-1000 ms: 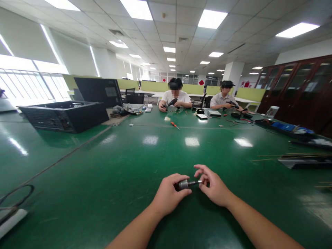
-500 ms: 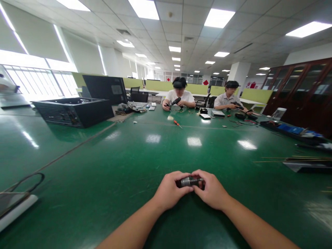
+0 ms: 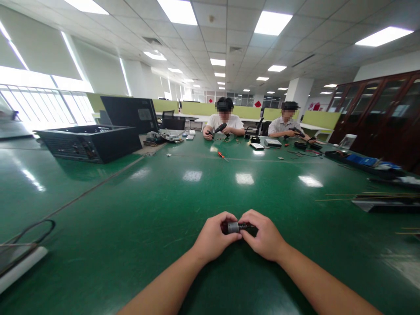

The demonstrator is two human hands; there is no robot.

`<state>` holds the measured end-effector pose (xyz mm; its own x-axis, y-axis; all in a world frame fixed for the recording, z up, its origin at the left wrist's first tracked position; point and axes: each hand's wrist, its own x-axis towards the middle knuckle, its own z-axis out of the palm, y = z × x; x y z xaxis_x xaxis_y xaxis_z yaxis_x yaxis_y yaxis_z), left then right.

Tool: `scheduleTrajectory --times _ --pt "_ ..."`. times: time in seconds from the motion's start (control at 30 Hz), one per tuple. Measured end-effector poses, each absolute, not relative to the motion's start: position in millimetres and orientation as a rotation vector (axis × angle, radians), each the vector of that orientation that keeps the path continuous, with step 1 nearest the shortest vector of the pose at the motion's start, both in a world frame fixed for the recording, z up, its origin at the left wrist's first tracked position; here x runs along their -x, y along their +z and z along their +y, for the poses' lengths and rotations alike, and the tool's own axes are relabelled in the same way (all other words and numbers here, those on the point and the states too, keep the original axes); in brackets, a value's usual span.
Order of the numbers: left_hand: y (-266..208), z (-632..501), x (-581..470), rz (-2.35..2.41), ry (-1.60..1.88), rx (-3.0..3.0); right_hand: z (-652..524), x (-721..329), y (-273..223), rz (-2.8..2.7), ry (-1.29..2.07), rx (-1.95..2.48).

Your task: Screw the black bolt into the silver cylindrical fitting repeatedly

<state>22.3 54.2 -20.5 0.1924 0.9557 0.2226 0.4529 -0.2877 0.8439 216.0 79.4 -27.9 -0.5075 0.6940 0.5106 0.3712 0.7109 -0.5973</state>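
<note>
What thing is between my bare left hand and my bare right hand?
The head view shows a grey cylindrical metallic part with a dark ridged end between the left hand and right hand.

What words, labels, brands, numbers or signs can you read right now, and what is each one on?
No text can be read.
Pale label on the upright black panel: too small and blurred to read.
Red signs in the background: any writing is too small to read.
Cylindrical metal part: no marking can be made out.
</note>
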Motion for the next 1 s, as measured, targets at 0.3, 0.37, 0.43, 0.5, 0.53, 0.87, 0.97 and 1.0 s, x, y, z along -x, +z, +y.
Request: scheduleTrajectory --times 0.3,0.37,0.43,0.5,0.53,0.87,0.97,1.0 --pt "-17.7 52.0 -23.5 1.332 1.004 -1.859 81.9 -217.4 -31.7 -2.148 0.547 0.822" --pt "-16.8 51.9 -23.8 1.341 1.005 -1.863 81.9 -217.3 -31.8 -2.151 0.538 0.831" --pt "-16.1 51.7 -24.0 1.345 1.005 -1.870 82.2 -217.3 -32.0 -2.152 0.534 0.840" --pt "-15.7 51.7 -24.0 1.346 1.001 -1.876 82.6 -217.5 -32.3 -2.155 0.536 0.847" --pt "-15.8 51.7 -24.0 1.348 0.997 -1.879 82.8 -217.7 -32.5 -2.156 0.536 0.849" --pt "-16.6 51.5 -24.0 1.349 0.992 -1.874 83.7 -219.6 -33.0 -2.166 0.537 0.850" --pt "-15.4 51.1 -24.6 1.341 0.989 -1.876 83.7 -219.9 -32.4 -2.173 0.536 0.853" --pt "-15.3 51.1 -24.7 1.341 0.988 -1.879 83.5 -219.9 -32.2 -2.173 0.535 0.854"
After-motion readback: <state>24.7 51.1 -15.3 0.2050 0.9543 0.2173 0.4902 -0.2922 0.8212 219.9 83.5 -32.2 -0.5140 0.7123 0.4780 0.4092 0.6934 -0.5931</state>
